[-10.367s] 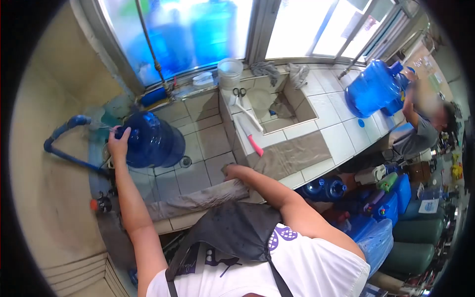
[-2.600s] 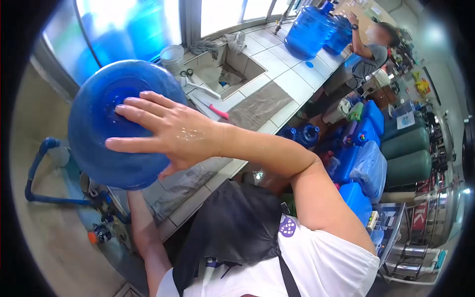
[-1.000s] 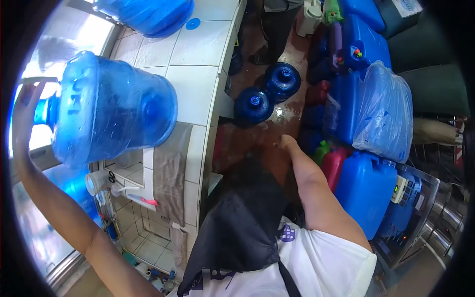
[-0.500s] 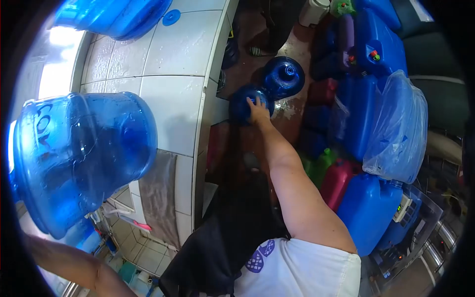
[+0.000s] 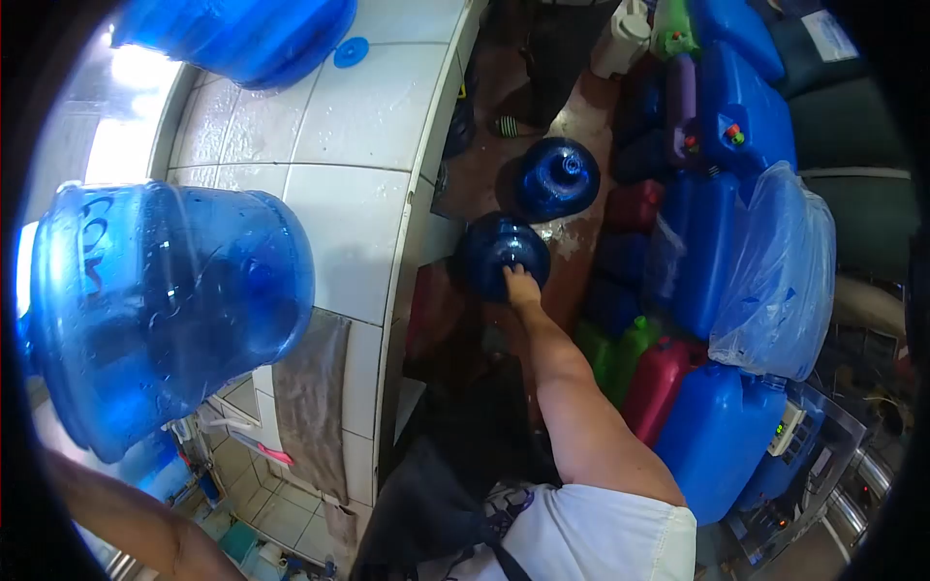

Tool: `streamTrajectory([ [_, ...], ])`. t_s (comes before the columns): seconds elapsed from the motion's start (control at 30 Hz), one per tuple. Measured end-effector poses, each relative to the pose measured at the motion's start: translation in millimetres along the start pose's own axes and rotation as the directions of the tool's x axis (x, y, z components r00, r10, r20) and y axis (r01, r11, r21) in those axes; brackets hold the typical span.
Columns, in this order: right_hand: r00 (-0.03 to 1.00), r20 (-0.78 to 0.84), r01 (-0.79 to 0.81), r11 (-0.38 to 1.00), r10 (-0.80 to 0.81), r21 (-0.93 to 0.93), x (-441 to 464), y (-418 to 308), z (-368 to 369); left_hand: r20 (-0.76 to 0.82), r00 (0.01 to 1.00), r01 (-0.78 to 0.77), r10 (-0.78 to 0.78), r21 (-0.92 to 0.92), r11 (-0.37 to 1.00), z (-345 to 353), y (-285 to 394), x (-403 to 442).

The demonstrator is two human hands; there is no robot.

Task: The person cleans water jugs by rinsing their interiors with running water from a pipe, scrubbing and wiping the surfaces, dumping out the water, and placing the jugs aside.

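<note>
On the red floor, my right hand [image 5: 521, 287] has its fingers on the top of a dark blue round bottle [image 5: 496, 242], at the neck. A second dark blue bottle [image 5: 559, 178] stands just beyond it, near the foot of another person. At the left, a large clear blue bottle [image 5: 174, 290] is on its side by the tiled counter [image 5: 339, 213]. My left forearm shows at the lower left below that bottle, and the hand itself is hidden or out of view.
Another blue bottle [image 5: 252, 39] and a blue cap [image 5: 351, 52] are on the counter's far part. A brown cloth [image 5: 312, 407] lies near the sink. Blue containers [image 5: 722, 436], a red one [image 5: 654, 392] and a plastic-wrapped one [image 5: 780, 276] line the right. A person's sandalled foot [image 5: 513, 127] is ahead.
My right hand came down to the nearer floor bottle, which has moved slightly toward me, away from the other. The large clear bottle left the sink side and is now beside the counter at the left.
</note>
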State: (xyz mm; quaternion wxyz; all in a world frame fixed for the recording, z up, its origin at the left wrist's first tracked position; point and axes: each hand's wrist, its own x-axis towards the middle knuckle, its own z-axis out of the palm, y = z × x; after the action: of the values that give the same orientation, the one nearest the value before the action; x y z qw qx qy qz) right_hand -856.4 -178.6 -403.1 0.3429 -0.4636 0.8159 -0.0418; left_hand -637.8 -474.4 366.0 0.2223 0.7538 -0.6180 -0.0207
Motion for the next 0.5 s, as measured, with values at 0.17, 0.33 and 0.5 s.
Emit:
streamTrajectory([
  [0.17,1.000,0.009,0.021,1.000,-0.021,-0.001,-45.3,13.2,-67.2,0.060,0.838,-0.539,0.542,0.240,0.807,-2.6,-68.0,31.8],
  [0.33,0.973,-0.146,0.175,0.984,-0.179,-0.038,-116.2,-1.6,-159.2,0.064,0.795,-0.597,0.603,0.255,0.760,20.9,-85.2,57.5],
  [0.5,0.931,-0.236,0.258,0.959,-0.279,-0.115,-191.7,-36.1,-271.4,-0.047,0.738,-0.670,0.673,-0.170,0.723,18.3,-75.1,36.1],
])
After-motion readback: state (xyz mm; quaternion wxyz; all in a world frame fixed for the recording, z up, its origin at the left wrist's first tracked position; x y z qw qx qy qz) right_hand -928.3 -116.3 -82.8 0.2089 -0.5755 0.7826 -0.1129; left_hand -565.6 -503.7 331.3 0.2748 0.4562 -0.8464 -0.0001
